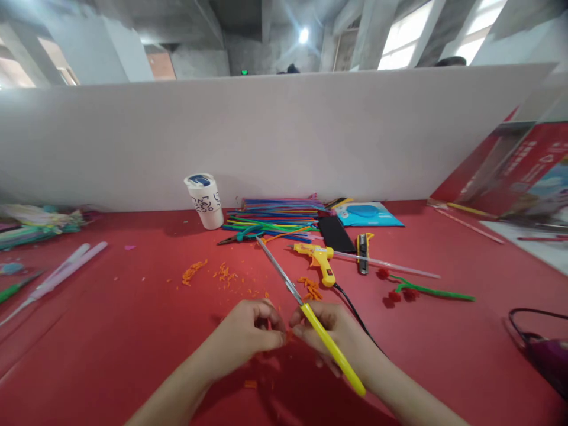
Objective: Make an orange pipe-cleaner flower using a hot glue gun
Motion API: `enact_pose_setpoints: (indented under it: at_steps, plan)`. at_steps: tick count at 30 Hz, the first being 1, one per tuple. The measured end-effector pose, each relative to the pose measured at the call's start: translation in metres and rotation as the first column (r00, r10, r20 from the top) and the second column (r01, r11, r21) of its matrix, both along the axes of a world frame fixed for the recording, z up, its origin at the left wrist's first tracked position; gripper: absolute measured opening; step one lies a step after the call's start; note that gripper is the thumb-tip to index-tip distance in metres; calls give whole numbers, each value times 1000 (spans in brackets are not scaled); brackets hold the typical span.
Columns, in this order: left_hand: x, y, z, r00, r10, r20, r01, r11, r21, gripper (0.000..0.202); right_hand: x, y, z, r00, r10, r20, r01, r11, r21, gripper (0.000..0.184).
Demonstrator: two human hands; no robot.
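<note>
My left hand (pixel 248 331) is closed in a pinch, thumb against forefinger. A tiny orange pipe cleaner piece (pixel 289 335) shows at its fingertips, between the two hands. Yellow-handled scissors (pixel 331 349) lie across my right hand (pixel 341 334), blades pointing up and left; the fingers gripping them are partly hidden, while thumb and forefinger pinch close to the orange piece. Small heaps of orange clippings lie beyond the hands: one at left (pixel 193 273), one in the middle (pixel 225 274), and one beside the blades (pixel 312 289). Another orange bit (pixel 251 384) rests nearer me.
Behind the hands lie a yellow glue gun (pixel 316 254) with a trailing cord, pliers (pixel 242 235), a pipe cleaner bundle (pixel 275 214), a black phone (pixel 336 234) and a cutter knife (pixel 362 254). A white cup (pixel 205 201) stands by the partition. Red-tipped green stems (pixel 435 291) lie right.
</note>
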State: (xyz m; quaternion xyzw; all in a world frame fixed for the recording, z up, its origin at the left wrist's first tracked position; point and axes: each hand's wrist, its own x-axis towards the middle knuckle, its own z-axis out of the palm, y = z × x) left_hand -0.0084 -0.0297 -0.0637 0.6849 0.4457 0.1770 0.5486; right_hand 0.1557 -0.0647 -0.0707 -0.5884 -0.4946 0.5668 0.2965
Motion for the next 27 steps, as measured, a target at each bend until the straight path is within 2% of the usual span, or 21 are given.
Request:
enact_pose_setpoints:
  at_steps: [2, 4, 9, 13, 17, 20, 24, 27]
  plan:
    - [1, -2, 2, 999, 3, 39, -2, 1000, -28, 4, -2, -2, 1, 1000, 8, -17, -8, 1000, -11, 2]
    - [0, -3, 4, 1000, 7, 27, -7, 1000, -19, 4, -3, -4, 0, 999, 7, -35, -8, 1000, -17, 4]
    - [-9, 2, 2, 990, -48, -129, 57, 996, 68, 18, 0, -3, -3, 999, -20, -49, 20, 1000, -5, 8]
    - [-7, 1, 0, 989, 75, -128, -51, 982, 182, 16, -1, -4, -2, 999, -15, -41, 15, 1000, 7, 5]
    - [5, -6, 0, 998, 5, -70, 1, 997, 75, 14, -4, -3, -3, 998, -3, -63, 8, 997, 74, 4]
    - [9, -9, -1, 997, 20, -76, -13, 996, 88, 11, -5, -2, -7, 998, -10, -69, 17, 995, 100, 6]
    - [5, -9, -3, 987, 29, -158, -5, 989, 148, 10, -5, -2, -10, 996, -64, -61, 71, 991, 114, 8]
    - [4, -9, -4, 993, 17, -116, -2, 992, 125, 12, -7, -2, -9, 994, -88, -65, 96, 986, 136, 8]
